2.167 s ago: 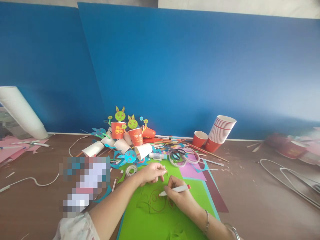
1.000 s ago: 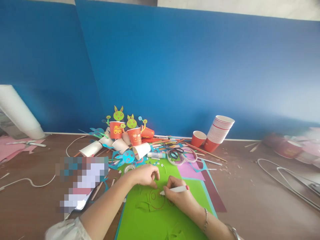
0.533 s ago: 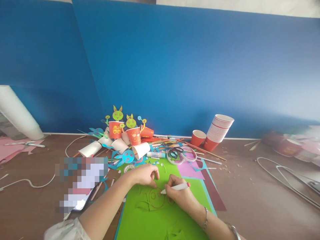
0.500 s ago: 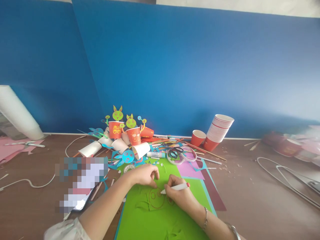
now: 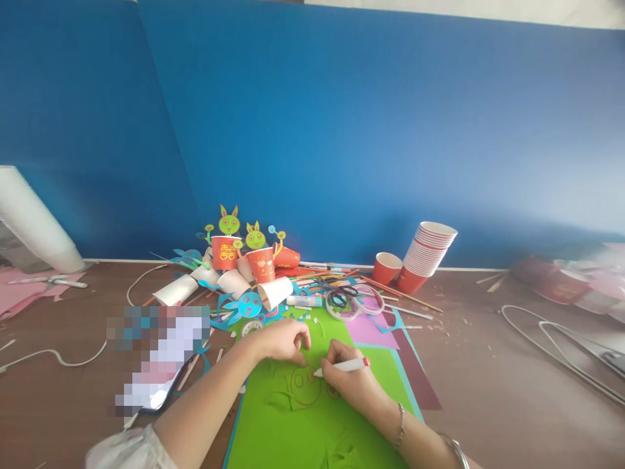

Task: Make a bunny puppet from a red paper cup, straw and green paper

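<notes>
A white marker with a red end is gripped by my right hand, its tip on a sheet of green paper. Under the tip is a red-drawn round face with small circles inside it. My left hand rests on the paper just above the drawing, holding nothing, with thumb and bent forefinger apart. Curled green paper scraps lie beside the face. Part of another red drawing is covered by my right hand.
Paper cups with green rabbit figures stand at the back, amid tipped cups, straws and scissors. A cup stack is at the back right. A phone lies left, white cables right.
Both hands stay in nearly the same place. The marker tip remains at the right-hand circle of the face, and the view has shifted very slightly.
</notes>
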{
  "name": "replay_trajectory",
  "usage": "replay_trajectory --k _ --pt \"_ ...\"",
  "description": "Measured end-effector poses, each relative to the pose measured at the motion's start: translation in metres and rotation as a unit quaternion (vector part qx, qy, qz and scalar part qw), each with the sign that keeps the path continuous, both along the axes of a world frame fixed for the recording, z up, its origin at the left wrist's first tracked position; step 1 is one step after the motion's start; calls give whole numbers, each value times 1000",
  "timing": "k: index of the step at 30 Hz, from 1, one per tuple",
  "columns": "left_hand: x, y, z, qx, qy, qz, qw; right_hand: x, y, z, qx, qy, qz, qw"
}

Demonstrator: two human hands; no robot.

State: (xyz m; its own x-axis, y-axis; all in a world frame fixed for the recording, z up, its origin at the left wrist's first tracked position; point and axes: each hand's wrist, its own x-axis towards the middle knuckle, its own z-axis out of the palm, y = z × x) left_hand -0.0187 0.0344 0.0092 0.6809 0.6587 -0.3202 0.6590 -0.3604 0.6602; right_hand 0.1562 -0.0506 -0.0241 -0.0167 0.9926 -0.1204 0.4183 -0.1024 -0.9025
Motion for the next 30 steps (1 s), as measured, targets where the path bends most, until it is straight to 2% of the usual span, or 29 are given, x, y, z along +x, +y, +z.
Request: replay_trajectory --k 30 --pt "0 1 2 -6 6 -4 1000 -1 0 2 -13 20 3 1000"
